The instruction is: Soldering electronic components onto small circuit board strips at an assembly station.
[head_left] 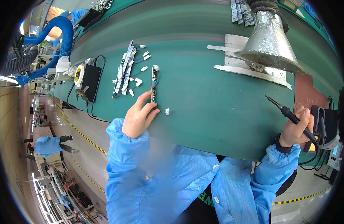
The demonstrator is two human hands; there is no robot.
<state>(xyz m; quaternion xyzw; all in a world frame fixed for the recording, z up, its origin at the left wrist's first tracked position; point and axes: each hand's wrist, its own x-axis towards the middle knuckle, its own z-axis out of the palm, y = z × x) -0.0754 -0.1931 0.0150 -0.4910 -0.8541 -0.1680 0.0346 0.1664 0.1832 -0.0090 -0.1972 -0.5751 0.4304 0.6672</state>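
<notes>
My left hand (139, 116) grips the near end of a narrow circuit board strip (154, 84) between thumb and fingers. The strip stands on its edge on the green mat, with small components along it and a white connector (156, 67) at its far end. Another white connector (167, 111) lies by my left thumb, at the strip's near end. Over the right side of the mat, my right hand (296, 128) is closed round the black handle of a soldering iron (287, 112). Its bare tip points up and left, away from the strip.
Left of the strip lies a pile of similar boards (124, 72) with wired white connectors. A solder wire reel on a black box (90, 83) stands further left. A foil-covered fume hood (269, 44) hangs at back right over a white bracket (250, 72). The iron's holder (321, 125) is far right.
</notes>
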